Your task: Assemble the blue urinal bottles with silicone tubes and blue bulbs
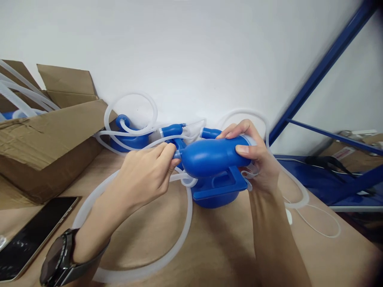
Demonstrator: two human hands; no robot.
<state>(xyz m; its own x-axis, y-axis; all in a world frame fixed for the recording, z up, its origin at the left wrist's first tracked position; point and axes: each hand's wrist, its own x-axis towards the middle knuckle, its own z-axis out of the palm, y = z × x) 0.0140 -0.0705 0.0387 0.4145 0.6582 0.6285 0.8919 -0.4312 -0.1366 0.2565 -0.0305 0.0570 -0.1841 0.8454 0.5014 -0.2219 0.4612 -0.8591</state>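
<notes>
Both my hands hold a blue moulded rubber bulb above the wooden table top. My left hand pinches its narrow nozzle end between fingers and thumb. My right hand wraps the wide end, close to a translucent collar. Below the bulb sits a blue squared flange and base. Translucent silicone tubing loops around my left forearm and under the blue parts. A second blue moulded unit with its own tubing lies behind my left hand, against the wall.
An open cardboard box with more tubing stands at the left. A black smartphone lies near my left wrist, which wears a dark wristwatch. A blue metal shelf frame rises at the right, beside a white wall.
</notes>
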